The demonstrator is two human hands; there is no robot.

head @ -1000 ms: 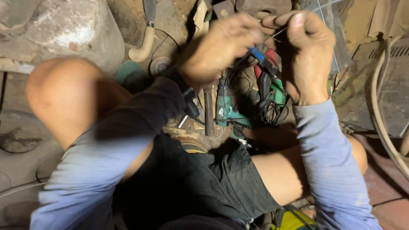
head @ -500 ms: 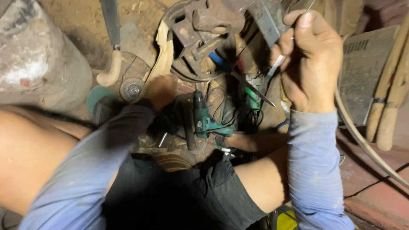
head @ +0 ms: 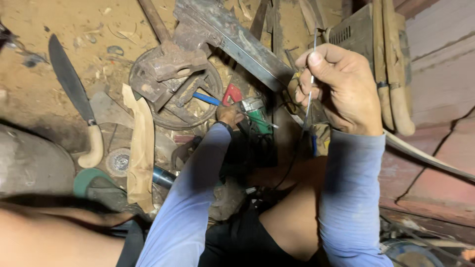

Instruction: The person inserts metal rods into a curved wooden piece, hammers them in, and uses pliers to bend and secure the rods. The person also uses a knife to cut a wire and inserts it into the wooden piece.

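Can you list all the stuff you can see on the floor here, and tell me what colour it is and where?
long knife: 1, dark blade with pale curved handle, left on the dirt floor
carved wood piece: 1, pale tan, left of centre, below the wheel
rusty wheel: 1, brown, top centre, with rusty metal parts lying on it
metal bar: 1, grey, slanting from top centre toward the right hand
power tool: 1, green, centre, by the left hand
grinding disc: 1, grey, lower left near the knife handle
wooden handles: 2, tan, leaning at upper right
thin wire: 1, silvery, upright in the right hand
left hand: reaching down at the green tool
right hand: pinching the wire
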